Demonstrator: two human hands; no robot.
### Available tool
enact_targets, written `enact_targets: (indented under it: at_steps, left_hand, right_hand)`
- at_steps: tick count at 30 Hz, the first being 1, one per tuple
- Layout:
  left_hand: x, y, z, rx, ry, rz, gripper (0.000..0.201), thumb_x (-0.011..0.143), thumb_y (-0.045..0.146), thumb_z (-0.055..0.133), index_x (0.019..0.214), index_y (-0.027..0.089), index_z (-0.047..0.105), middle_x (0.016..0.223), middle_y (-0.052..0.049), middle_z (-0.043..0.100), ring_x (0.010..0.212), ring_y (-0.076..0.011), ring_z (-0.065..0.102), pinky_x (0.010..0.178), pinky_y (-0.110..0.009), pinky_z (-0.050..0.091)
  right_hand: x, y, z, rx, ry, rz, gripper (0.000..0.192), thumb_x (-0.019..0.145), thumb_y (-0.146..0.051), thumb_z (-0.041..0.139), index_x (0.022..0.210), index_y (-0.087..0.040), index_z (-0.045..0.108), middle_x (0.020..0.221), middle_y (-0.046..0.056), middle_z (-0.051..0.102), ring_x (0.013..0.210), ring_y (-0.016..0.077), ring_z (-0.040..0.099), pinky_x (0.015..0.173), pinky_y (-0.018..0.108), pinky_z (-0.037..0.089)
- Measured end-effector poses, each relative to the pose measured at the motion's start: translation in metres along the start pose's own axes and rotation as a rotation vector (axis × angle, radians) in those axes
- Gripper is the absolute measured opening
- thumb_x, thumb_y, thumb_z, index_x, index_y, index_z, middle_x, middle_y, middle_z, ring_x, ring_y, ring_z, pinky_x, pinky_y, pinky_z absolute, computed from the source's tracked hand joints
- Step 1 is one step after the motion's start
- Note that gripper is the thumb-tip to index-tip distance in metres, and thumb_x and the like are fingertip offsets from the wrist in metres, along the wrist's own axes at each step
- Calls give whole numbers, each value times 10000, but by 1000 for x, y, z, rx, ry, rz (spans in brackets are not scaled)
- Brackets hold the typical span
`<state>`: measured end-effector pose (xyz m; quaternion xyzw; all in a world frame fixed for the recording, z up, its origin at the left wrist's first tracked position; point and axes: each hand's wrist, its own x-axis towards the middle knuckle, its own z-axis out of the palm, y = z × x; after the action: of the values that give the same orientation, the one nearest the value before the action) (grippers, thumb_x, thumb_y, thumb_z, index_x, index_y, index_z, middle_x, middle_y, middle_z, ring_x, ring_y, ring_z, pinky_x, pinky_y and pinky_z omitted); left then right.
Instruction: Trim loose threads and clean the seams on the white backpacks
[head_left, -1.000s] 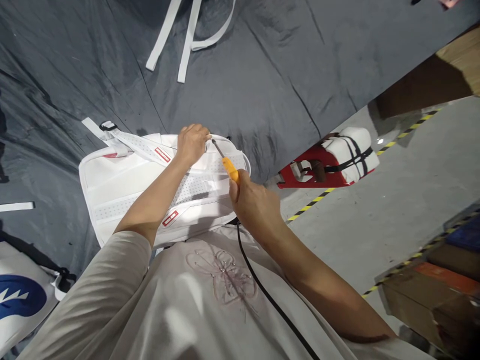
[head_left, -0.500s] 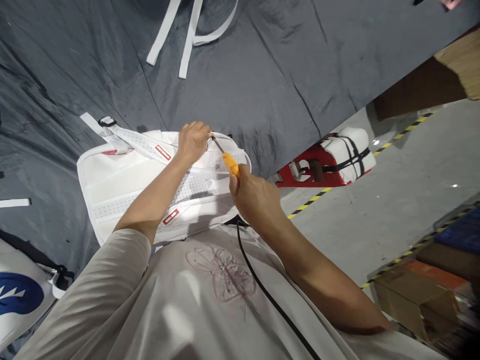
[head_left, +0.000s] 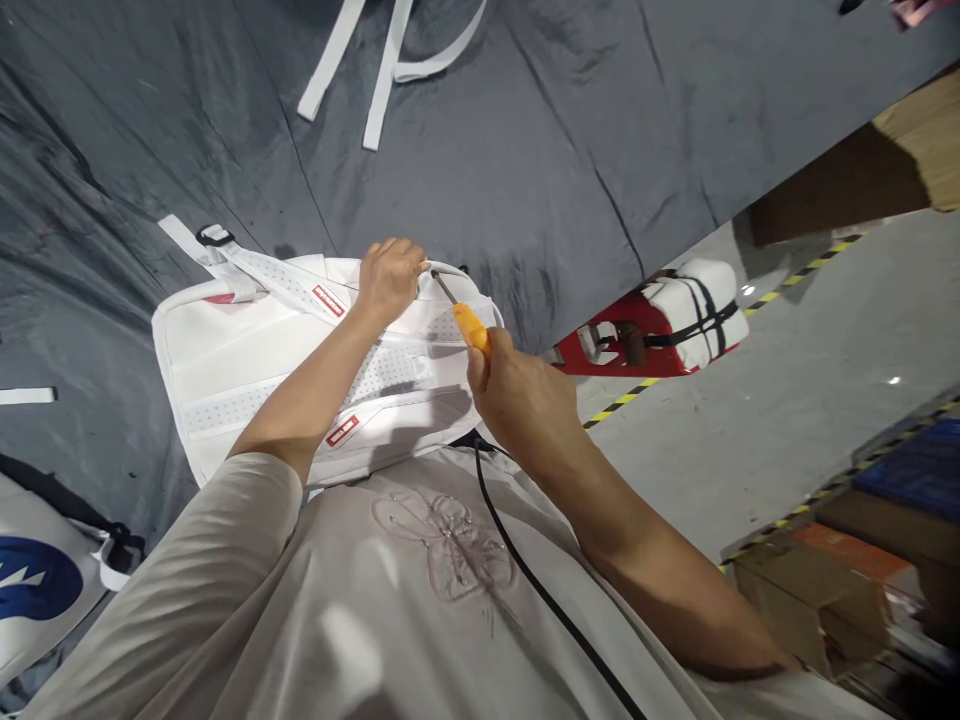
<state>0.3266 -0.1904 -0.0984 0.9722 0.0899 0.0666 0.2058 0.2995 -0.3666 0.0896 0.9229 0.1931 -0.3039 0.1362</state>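
Note:
A white backpack (head_left: pixel 247 350) with dotted padding and red labels lies back side up in front of me, against my shirt. My left hand (head_left: pixel 391 280) is closed on its far edge, towards the right end, pinching the fabric there. In my right hand (head_left: pixel 525 390) is a screwdriver (head_left: pixel 471 328) with an orange handle and a thin metal shaft. Its tip is close to my left fingertips at the backpack's edge; whether it touches the fabric I cannot make out. A shoulder strap (head_left: pixel 289 285) with a black buckle lies across the backpack's upper left.
Grey cloth (head_left: pixel 487 180) covers the table. White straps (head_left: pixel 382 90) lie at the far side. Another white bag with a blue patch (head_left: pixel 37 580) is at lower left. Beyond the table edge are a red-and-white padded seat (head_left: pixel 675 320) and cardboard boxes (head_left: pixel 810 590). A black cable (head_left: pixel 525 570) crosses my shirt.
My right hand and the screwdriver have shifted slightly to the right. My left hand keeps its hold on the backpack's edge.

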Motion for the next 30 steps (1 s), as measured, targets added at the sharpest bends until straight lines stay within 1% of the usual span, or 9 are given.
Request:
enact_targets:
  at_steps: [6,13,17,21,25,30]
  left_hand:
    - [0,3,-5,18,-33,-4,429,1052,419,323,943,206,679,989,-104,703,1010,-280,636,873,-419,423]
    - [0,0,-3,-20,-3,-4,478,1044,480,291,917,224,674,974,-97,706,993,-275,630,864,-419,420]
    - [-1,2,-4,-5,-9,-4,489,1047,475,274,919,224,675,976,-99,705,992,-271,631,866,-416,419]
    - [0,4,-8,6,-34,-13,451,1051,436,300,932,217,676,988,-102,701,1004,-275,633,876,-415,418]
    - [0,7,-10,-7,-75,-38,397,1049,395,344,942,201,673,1007,-113,692,1035,-291,636,890,-428,410]
    - [0,6,-9,-23,-70,-26,435,1050,424,313,944,209,676,1013,-120,690,1041,-299,631,895,-448,418]
  right_hand:
    - [2,-1,0,12,0,4,287,1063,-373,298,1181,-184,479,836,80,716,727,246,686,530,294,210]
    - [3,-4,-1,14,-25,11,305,1061,-366,297,1216,-176,477,864,100,721,748,254,690,549,288,254]
    - [3,-3,-1,18,-21,9,309,1062,-367,292,1211,-175,482,864,102,722,740,248,682,557,282,264]
    - [4,-4,0,22,-7,-2,303,1062,-366,294,1207,-178,483,841,93,721,717,242,676,547,285,238]
    - [6,-5,2,29,4,0,306,1064,-376,293,1188,-179,491,824,91,713,738,247,684,547,282,218]
    - [5,-4,4,12,23,-4,311,1061,-374,291,1192,-177,494,809,85,706,687,234,662,535,288,204]
